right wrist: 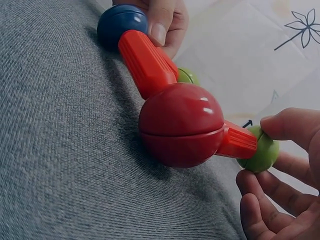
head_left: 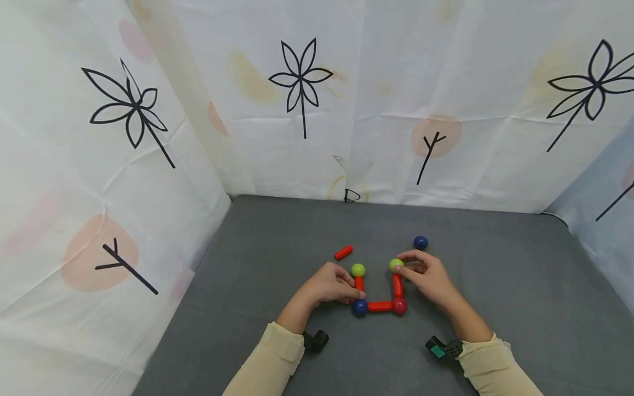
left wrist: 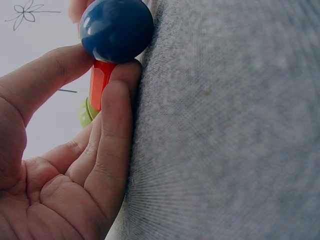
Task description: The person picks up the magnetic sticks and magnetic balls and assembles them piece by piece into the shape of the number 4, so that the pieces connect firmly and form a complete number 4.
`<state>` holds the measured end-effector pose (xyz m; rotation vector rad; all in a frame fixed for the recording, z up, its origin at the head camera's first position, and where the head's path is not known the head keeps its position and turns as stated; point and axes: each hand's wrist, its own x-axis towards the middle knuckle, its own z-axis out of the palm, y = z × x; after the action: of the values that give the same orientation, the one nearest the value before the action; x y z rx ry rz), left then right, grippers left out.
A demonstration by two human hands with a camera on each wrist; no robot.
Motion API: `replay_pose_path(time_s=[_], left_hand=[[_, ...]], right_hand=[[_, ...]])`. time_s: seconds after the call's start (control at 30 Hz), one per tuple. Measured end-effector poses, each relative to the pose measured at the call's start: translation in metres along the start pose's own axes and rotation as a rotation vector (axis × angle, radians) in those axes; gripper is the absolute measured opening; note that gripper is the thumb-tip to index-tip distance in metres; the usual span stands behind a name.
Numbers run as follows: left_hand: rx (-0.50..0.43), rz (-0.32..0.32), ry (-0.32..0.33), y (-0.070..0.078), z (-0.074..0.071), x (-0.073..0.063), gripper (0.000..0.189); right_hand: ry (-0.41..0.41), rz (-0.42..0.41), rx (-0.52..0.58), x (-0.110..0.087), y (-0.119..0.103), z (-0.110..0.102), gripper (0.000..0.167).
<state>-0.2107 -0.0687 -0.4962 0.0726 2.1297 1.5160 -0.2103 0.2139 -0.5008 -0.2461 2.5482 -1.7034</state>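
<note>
A U-shaped chain of balls and red rods lies on the grey surface. Its near side is a blue ball (head_left: 360,308), a red rod (head_left: 380,307) and a dark red ball (head_left: 399,306). From each of these two balls another red rod runs away from me to a lime green ball, one left (head_left: 358,270) and one right (head_left: 395,265). My left hand (head_left: 328,284) pinches the left rod (left wrist: 101,82) where it meets the blue ball, thumb tip at the ball's side. Between thumb and fingertips, my right hand (head_left: 430,278) holds the right green ball (right wrist: 261,150).
One loose red rod (head_left: 343,252) lies behind the left green ball. Beyond my right hand sits another blue ball (head_left: 420,242). White cloth walls (head_left: 376,82) with printed flowers rise at the back and sides of the grey surface (head_left: 277,231).
</note>
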Motion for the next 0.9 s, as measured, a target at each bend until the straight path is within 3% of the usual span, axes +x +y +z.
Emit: replay_pose_path(time_s=[0.9], left_hand=[[-0.007,-0.008,-0.009,0.0016,0.0000,-0.0008,0.024]], right_hand=[[-0.034,0.015,-0.143,0.0035,0.0031,0.0062,0.032]])
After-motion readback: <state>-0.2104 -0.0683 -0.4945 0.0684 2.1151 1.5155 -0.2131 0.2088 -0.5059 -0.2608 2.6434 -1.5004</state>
